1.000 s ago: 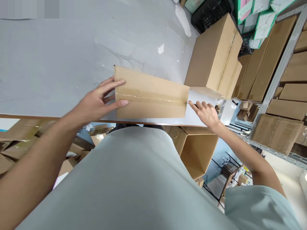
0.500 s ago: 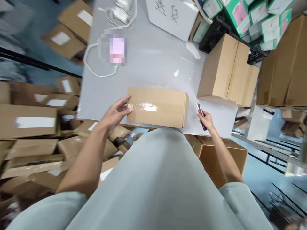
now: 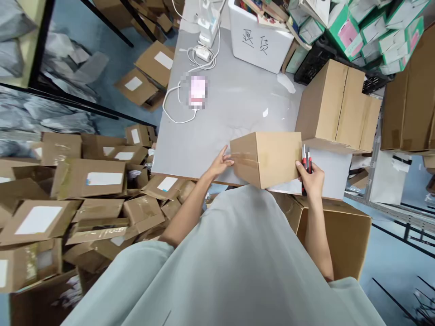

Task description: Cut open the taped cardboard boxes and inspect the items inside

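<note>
Box [image 3: 278, 156] between hands [image 3: 313, 179], bin [image 3: 256, 61] lettered 退货

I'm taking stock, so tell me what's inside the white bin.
Book-like items show at the top of the white bin; whatever lies lower is hidden by its wall, and the picture's edge crops the rest.

A: Clothes, pls?
B: Lt grey-green top [image 3: 238, 267], soft folds; 2 short sleeves [image 3: 149, 253], same col.
A: Rest? Mkgs?
B: L hand [image 3: 219, 165] & R hand [image 3: 312, 181] both bare; 1 thin dk line [image 3: 166, 318], low front.
</note>
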### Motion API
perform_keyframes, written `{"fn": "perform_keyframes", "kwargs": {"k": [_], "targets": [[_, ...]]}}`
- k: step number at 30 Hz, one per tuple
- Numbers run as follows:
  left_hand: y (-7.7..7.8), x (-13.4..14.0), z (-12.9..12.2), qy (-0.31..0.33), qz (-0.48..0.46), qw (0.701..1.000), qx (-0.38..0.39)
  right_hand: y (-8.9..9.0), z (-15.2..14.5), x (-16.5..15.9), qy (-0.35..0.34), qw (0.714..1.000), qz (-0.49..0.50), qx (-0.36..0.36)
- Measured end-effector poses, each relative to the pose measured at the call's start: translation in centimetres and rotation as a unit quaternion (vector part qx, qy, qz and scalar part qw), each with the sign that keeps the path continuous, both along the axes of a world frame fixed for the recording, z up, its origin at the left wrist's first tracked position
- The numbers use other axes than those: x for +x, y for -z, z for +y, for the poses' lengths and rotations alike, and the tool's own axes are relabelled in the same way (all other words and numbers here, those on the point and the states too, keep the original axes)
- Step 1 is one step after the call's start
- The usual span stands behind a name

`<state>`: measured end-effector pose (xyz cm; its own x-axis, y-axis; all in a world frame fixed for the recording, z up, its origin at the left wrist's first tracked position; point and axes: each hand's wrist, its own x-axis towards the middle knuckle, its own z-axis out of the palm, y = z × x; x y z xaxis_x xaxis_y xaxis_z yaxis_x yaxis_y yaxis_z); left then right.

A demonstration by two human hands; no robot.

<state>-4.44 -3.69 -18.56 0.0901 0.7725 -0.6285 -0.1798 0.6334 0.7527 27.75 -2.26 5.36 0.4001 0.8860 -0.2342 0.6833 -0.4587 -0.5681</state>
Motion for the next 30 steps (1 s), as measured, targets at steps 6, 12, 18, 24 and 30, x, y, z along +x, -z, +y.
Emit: {"fn": "perform_keyframes", "kwargs": {"k": [6, 12, 18, 24, 30], "targets": [[-1.1, 4.0, 2.3, 0.033, 0.015, 0.999, 0.028, -1.4, -0.7, -1.9, -0.049, 0.983, -0.174, 0.028], [-8.4, -2.2, 3.2, -0.011, 0.058, 0.962, 0.266, -0.3, -2.8, -6.5, -0.048, 0.967, -0.245, 0.057], [-13.5, -3.3, 4.8, 0.05, 0.074, 0.95, 0.3, -2.7, -5.2, -9.2, -0.021, 0.965, -0.245, 0.089], [-13.0, -3.1, 5.0, 0.064, 0.066, 0.949, 0.302, -4.5, -8.4, -14.4, -0.101, 0.986, -0.134, 0.0], [-13.0, -3.8, 5.2, 0.07, 0.076, 0.945, 0.309, -4.0, -7.8, -19.0, -0.235, 0.957, -0.162, -0.04]]}}
